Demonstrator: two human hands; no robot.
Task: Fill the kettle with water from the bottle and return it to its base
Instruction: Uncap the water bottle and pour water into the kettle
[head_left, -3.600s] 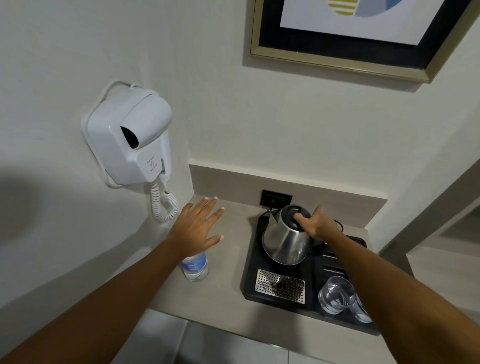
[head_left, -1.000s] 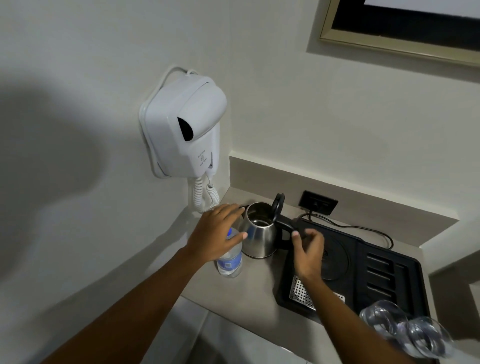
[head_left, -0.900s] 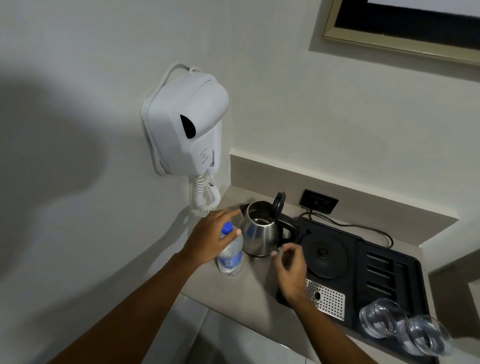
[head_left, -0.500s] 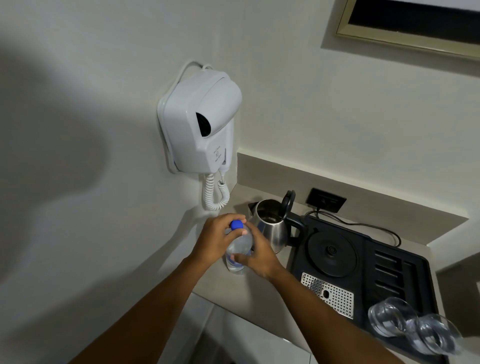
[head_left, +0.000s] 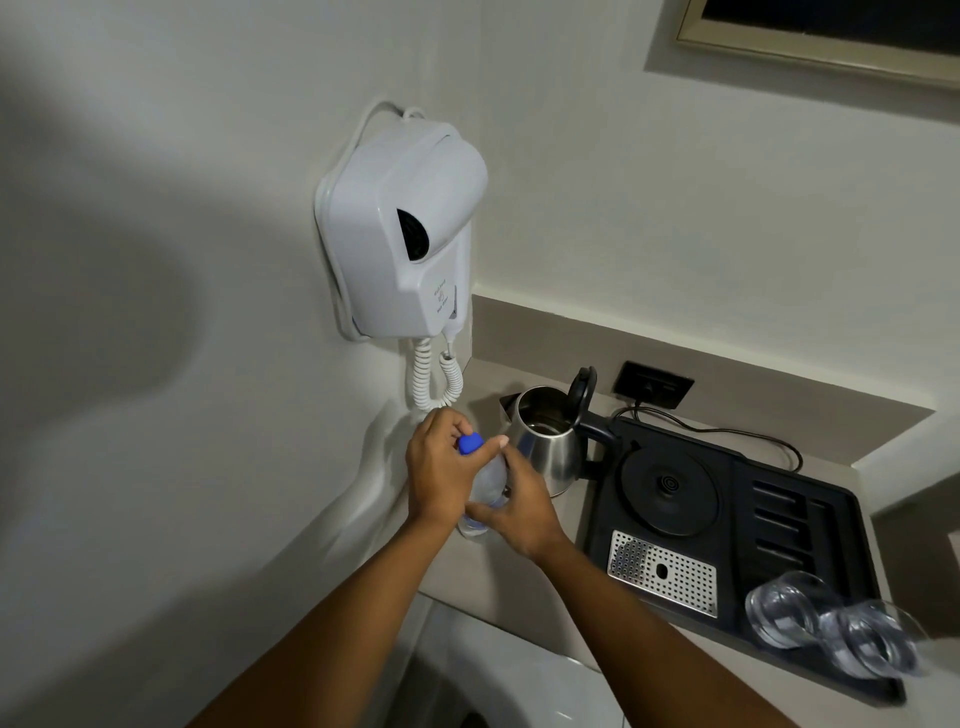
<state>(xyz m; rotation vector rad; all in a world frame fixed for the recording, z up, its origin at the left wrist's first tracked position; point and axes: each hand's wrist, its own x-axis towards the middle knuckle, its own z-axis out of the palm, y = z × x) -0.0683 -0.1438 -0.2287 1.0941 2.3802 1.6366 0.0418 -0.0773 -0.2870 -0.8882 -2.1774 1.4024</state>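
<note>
Both hands (head_left: 483, 488) grip, seemingly, the bottle (head_left: 485, 475) over the counter (head_left: 519, 577).

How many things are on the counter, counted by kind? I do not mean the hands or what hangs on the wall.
Kettle: 1
Water bottle: 1
Black tray with kettle base: 1
Drinking glasses: 2
Total: 5
</note>
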